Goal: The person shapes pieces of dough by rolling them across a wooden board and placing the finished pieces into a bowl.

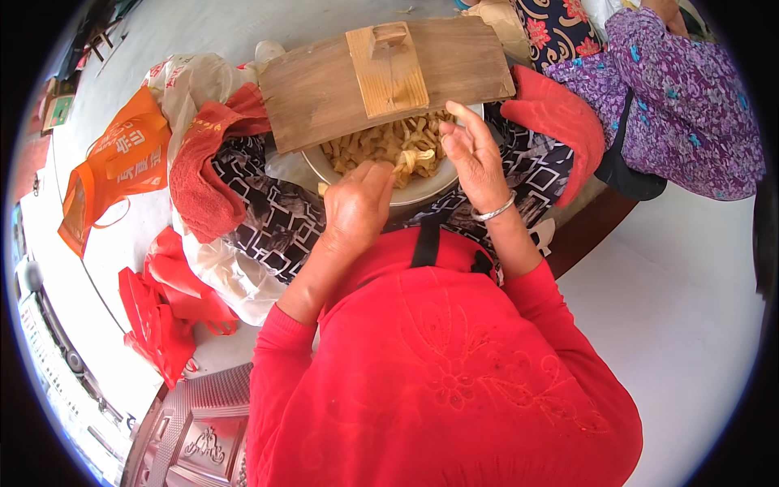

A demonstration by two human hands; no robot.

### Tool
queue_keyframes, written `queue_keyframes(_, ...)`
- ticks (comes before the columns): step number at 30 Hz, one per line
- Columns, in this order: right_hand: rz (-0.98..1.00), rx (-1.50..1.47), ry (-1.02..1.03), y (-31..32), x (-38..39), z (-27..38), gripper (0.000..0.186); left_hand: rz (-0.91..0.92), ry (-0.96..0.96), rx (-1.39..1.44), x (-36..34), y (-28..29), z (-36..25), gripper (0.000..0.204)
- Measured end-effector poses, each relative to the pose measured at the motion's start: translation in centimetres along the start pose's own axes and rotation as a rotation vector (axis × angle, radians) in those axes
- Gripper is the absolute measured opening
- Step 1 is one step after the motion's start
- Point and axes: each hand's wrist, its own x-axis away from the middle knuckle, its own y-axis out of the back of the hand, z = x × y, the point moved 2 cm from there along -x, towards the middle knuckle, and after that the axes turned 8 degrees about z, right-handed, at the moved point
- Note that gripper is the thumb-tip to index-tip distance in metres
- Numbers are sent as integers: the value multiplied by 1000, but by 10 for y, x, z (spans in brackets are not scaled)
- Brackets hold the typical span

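Knotted strip (415,160) held over bowl (420,193)

Pale floor (665,284) is seen around; a wooden board (312,105) is set crosswise beyond. The strip is grasped by the left hand (357,203), its long axis directed rightward, slightly away; the right hand (479,169) is spread loosely.

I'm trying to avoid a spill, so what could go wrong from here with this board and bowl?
The wooden board lies across the lap with neither hand gripping it; a shift of the legs might send it sliding into the metal bowl.
The knotted yellow-brown strip at the left hand's fingertips could slip or come undone.
The silver bracelet on the right wrist might catch on the board's edge.
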Motion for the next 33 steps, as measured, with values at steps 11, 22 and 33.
queue_keyframes(11,663,833,142,21,-2,42,29,280,111,500,-12,18,17,12)
queue_keyframes(22,607,922,227,-5,-16,61,32,288,23,417,-24,5,3,17)
queue_keyframes(33,904,547,-424,-1,-13,56,15,642,238,996,-11,-2,23,22)
